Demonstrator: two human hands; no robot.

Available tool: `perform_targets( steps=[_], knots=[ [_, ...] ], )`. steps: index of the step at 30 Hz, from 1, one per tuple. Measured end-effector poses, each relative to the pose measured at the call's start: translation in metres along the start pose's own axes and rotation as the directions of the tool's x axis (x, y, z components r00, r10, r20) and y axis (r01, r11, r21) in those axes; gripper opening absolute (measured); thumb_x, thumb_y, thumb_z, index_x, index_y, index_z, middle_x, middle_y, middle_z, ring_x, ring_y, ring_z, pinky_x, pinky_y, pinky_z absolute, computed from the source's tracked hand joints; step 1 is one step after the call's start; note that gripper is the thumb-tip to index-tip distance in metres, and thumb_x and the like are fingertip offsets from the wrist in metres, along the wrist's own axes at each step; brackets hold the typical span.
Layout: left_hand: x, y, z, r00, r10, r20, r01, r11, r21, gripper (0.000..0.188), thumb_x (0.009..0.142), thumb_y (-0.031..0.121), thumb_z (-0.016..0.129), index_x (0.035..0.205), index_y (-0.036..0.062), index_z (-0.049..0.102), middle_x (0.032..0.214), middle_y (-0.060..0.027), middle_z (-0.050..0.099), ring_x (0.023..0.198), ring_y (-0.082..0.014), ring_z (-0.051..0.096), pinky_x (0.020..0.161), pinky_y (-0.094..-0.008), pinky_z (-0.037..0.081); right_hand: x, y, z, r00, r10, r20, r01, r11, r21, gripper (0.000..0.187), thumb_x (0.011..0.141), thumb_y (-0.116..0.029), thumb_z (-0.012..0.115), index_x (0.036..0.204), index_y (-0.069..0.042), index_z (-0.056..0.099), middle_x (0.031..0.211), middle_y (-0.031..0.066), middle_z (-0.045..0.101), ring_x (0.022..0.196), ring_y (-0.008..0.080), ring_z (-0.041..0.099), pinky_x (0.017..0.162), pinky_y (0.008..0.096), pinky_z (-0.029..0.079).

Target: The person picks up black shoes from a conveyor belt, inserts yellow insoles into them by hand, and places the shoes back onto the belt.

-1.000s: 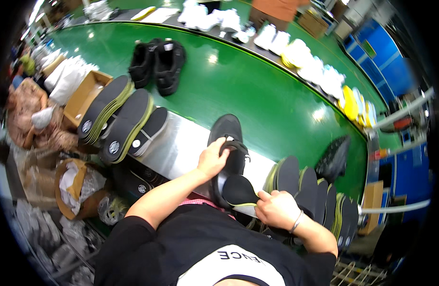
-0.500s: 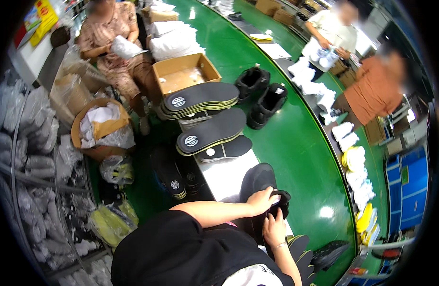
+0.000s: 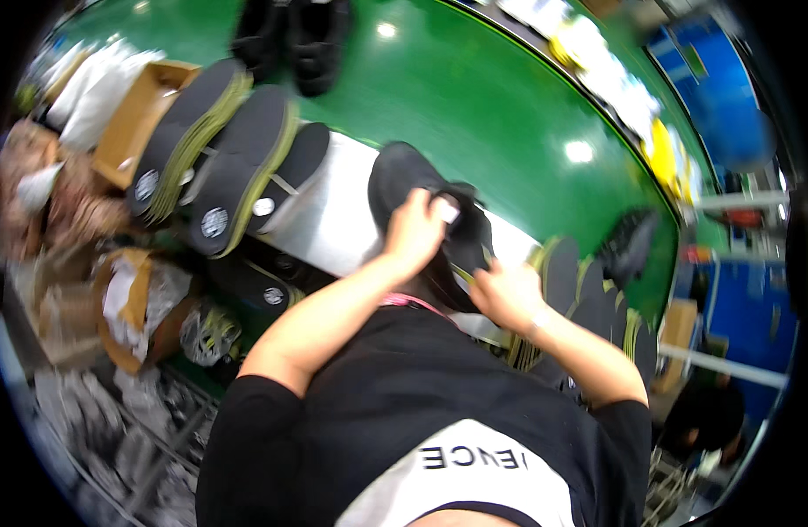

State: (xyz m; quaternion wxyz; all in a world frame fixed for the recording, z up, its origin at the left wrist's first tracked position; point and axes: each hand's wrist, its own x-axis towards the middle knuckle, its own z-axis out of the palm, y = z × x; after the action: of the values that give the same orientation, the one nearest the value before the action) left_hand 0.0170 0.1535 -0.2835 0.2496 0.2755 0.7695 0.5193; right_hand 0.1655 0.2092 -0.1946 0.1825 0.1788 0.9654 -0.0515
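Note:
A black shoe (image 3: 393, 174) points its toe away from me over the pale bench (image 3: 341, 184). My left hand (image 3: 415, 230) is closed on the shoe's upper at the opening, where a small white patch shows beside the fingers. At the shoe's near end, my right hand (image 3: 509, 297) pinches a dark piece with a thin yellow-green edge, which looks like an insole (image 3: 467, 256). Partly inside or against the opening, its far end is hidden. To the left lie black insoles with yellow-green edges (image 3: 246, 162); more insoles (image 3: 560, 277) stand just beyond my right hand.
A pair of black shoes (image 3: 316, 44) is at the far left, another dark shoe (image 3: 628, 244) to the right. An open carton (image 3: 127, 145) and a carton of wrapping (image 3: 114, 338) stand left, near a seated person (image 3: 79, 206). White and yellow shoes line a far conveyor (image 3: 588, 88).
My view has turned and come nearer the shoe. My right hand has moved from the shoe's opening to its near end, where a yellow-green edge now shows. The left hand still grips the upper.

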Motion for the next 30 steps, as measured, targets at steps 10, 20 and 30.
perform_targets(
  steps=[10,20,30],
  knots=[
    [0.002,-0.004,0.008,0.983,-0.039,0.182,0.074,0.98,-0.186,0.031,0.085,0.026,0.049,0.104,0.0018,0.048,0.067,-0.0011,0.051,0.049,-0.0066,0.044,0.041,-0.021,0.036,0.041,0.007,0.05,0.999,0.006,0.053,-0.009,0.998,0.059,0.014,0.068,-0.01,0.052,0.071,-0.002,0.062,0.077,0.0172,0.057,0.066,0.0281,0.06,0.059,0.0348,0.049],
    [-0.002,0.005,0.007,0.995,0.003,0.099,0.01,0.991,-0.132,0.032,0.083,0.024,0.05,0.101,-0.0029,0.048,0.091,-0.0202,0.058,0.088,-0.0312,0.056,0.076,-0.0336,0.042,0.05,0.022,0.035,0.999,0.025,-0.04,-0.014,0.968,0.25,0.018,0.065,-0.018,0.055,0.065,-0.001,0.063,0.062,0.0164,0.059,0.057,0.0269,0.059,0.059,0.0357,0.047],
    [0.001,0.017,-0.002,0.841,-0.397,0.368,0.517,0.788,-0.333,0.025,0.084,0.029,0.05,0.096,0.0079,0.049,0.061,0.003,0.046,0.038,-0.0029,0.035,0.032,-0.0161,0.024,0.023,0.006,-0.016,0.902,0.072,0.426,-0.082,0.997,0.005,0.019,0.064,-0.018,0.056,0.075,-0.006,0.065,0.073,0.0136,0.062,0.072,0.0265,0.061,0.063,0.0365,0.047]
  ],
)
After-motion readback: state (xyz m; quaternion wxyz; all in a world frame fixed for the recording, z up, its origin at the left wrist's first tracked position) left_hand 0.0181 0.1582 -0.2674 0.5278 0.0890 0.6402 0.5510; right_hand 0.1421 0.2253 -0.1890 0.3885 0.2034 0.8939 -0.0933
